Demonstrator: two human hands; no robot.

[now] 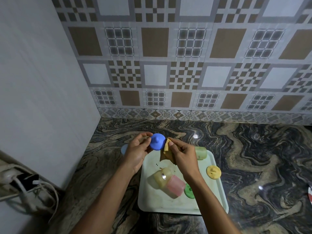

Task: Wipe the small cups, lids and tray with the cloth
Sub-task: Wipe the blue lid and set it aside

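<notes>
- The left hand [136, 149] holds a blue lid [157, 142] above the tabletop [253, 149], its grip clamped on the lid's edge with the knob turned toward the camera.
- The right hand [181, 153] has its grip clamped on a tan cloth [166, 152], pressing a folded corner of it against the right side of the blue lid.
- Below the hands lies a pale tray [217, 196], with some dark specks near its middle.
- On the tray a yellow cup [161, 177] and a pink cup [175, 185] lie on their sides, touching each other.
- A green lid [189, 191] rests on the tray just beside the pink cup, partly hidden by the right forearm.
- A pale green cup [200, 152] lies at the tray's far right corner.
- A yellow lid [213, 172] sits at the tray's right rim, knob up.
- A pale blue object [124, 149], mostly hidden behind the left hand, stands on the tabletop.
</notes>
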